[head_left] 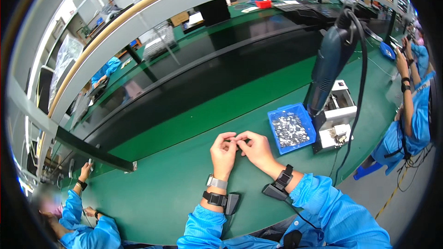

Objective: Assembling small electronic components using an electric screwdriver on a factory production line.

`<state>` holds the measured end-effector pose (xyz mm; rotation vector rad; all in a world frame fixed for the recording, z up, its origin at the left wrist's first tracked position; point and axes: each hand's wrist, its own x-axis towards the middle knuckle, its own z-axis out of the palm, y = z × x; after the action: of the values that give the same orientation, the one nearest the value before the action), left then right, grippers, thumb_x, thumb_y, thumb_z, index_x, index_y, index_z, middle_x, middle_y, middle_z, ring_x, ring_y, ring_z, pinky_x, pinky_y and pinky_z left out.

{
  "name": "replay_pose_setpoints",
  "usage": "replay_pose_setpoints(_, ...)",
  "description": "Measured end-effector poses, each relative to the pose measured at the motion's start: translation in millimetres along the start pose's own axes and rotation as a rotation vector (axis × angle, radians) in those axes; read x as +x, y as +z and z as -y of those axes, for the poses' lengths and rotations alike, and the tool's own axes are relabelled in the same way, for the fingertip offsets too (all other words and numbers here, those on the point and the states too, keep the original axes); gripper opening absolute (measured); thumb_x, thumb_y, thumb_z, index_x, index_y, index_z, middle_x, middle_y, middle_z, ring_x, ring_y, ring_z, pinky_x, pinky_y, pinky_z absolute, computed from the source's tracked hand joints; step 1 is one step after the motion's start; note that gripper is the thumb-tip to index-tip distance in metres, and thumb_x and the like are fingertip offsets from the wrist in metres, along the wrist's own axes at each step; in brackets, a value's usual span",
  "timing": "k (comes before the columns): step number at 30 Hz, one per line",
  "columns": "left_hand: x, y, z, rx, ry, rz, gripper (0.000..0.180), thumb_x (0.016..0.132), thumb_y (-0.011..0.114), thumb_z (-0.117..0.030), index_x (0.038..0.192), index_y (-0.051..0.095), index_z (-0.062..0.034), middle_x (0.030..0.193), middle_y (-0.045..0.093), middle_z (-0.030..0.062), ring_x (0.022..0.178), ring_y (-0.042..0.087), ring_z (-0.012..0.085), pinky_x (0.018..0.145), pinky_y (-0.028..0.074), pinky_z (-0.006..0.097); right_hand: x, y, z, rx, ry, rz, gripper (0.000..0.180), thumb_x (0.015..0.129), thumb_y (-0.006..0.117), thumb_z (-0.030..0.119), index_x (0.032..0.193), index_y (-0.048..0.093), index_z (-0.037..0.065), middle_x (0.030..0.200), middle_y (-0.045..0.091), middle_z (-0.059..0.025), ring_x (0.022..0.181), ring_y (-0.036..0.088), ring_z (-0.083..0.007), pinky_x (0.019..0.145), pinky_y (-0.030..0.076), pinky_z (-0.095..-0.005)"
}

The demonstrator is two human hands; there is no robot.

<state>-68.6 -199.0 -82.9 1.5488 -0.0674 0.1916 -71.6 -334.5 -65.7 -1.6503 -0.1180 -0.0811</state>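
My left hand (pixel 223 153) and my right hand (pixel 256 147) meet fingertip to fingertip above the green bench top (pixel 180 193). The fingers of both are pinched together. Whatever sits between them is too small or too hidden to make out. To the right of my right hand stands a blue plastic bin (pixel 282 148) filled with small black and silver parts (pixel 290 129). Past the bin, a dark electric screwdriver (pixel 330 60) hangs from above, its tip down beside a metal fixture (pixel 339 110).
A black conveyor belt (pixel 194 69) runs behind the bench. The screwdriver's black cable (pixel 363 64) loops down on the right. A dark frame post (pixel 94 150) slants in at the left. Co-workers in blue sit at the left (pixel 87 221) and right (pixel 415 115).
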Motion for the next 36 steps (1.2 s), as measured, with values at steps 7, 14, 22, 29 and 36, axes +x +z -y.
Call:
replay_pose_setpoints(7, -0.4, 0.5, -4.1, 0.017, 0.024, -0.001, 0.016, 0.091, 0.061, 0.003, 0.107, 0.062, 0.0020, 0.090, 0.063, 0.0049, 0.067, 0.060, 0.0079, 0.061, 0.051, 0.021, 0.4, -3.5, 1.3, -0.017, 0.005, 0.011, 0.013, 0.092, 0.065, 0.009, 0.101, 0.071, 0.000, 0.088, 0.073, -0.0056, 0.058, 0.064, -0.0085, 0.052, 0.051, -0.0244)
replay_pose_setpoints(14, 4.6, 0.5, 0.0, -0.029, 0.032, -0.017, 0.015, 0.091, 0.060, 0.004, 0.106, 0.062, 0.0025, 0.086, 0.064, 0.0031, 0.067, 0.061, 0.0074, 0.061, 0.050, 0.021, 4.3, -3.7, 3.0, -0.003, -0.001, 0.029, 0.012, 0.088, 0.066, 0.007, 0.098, 0.071, 0.003, 0.087, 0.073, -0.0059, 0.055, 0.065, -0.0117, 0.051, 0.052, -0.0266)
replay_pose_setpoints(22, 3.1, 0.0, -2.5, 0.016, 0.026, -0.005, 0.016, 0.091, 0.060, 0.004, 0.107, 0.060, 0.0022, 0.087, 0.063, 0.0038, 0.066, 0.060, 0.0079, 0.060, 0.051, 0.021, 3.1, -5.0, 4.4, -0.054, -0.027, 0.030, 0.012, 0.090, 0.067, 0.008, 0.099, 0.072, 0.001, 0.088, 0.070, -0.0057, 0.059, 0.065, -0.0100, 0.052, 0.051, -0.0251)
replay_pose_setpoints(29, -2.0, -3.2, 1.6, 0.009, 0.032, -0.009, 0.015, 0.091, 0.060, 0.003, 0.106, 0.062, 0.0019, 0.089, 0.064, 0.0037, 0.068, 0.059, 0.0066, 0.061, 0.049, 0.020, -1.7, -0.2, 0.0, -0.022, -0.037, 0.015, 0.011, 0.088, 0.068, 0.009, 0.097, 0.073, 0.003, 0.084, 0.068, -0.0063, 0.057, 0.065, -0.0114, 0.053, 0.050, -0.0261)
replay_pose_setpoints(36, -0.9, -1.7, -0.9, -0.016, 0.052, -0.035, 0.014, 0.089, 0.062, 0.003, 0.102, 0.066, 0.0007, 0.089, 0.066, 0.0038, 0.068, 0.061, 0.0053, 0.059, 0.049, 0.020, -1.1, -0.6, 1.9, -0.029, -0.073, 0.027, 0.011, 0.087, 0.069, 0.005, 0.096, 0.073, 0.002, 0.087, 0.067, -0.0049, 0.059, 0.066, -0.0111, 0.053, 0.051, -0.0244)
